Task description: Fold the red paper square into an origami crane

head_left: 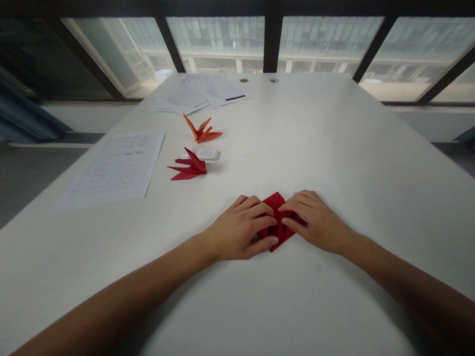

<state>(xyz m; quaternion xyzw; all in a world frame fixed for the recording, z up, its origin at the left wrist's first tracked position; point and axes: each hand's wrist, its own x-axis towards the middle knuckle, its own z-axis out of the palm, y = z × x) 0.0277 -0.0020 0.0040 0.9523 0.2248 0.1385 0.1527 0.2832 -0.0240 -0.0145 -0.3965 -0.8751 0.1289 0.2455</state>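
Observation:
A red folded square of origami paper (275, 200) lies on the table in front of me, one corner pointing away and one towards me. My left hand (243, 228) covers its left side, with curled fingertips and thumb pressed on it. From the right, my right hand (321, 220) grips the paper's other side between thumb and fingers. The fingertips of both hands almost meet over the middle and hide much of the folds. Farther off to the left sit a red paper crane (193, 168) and an orange paper crane (202, 135).
Behind the red crane lies a white remote control (211, 155). A printed sheet (115, 168) rests near the left edge of the white table (297, 143). Several more papers (193, 94) overlap at the far end, before dark-framed windows (272, 39).

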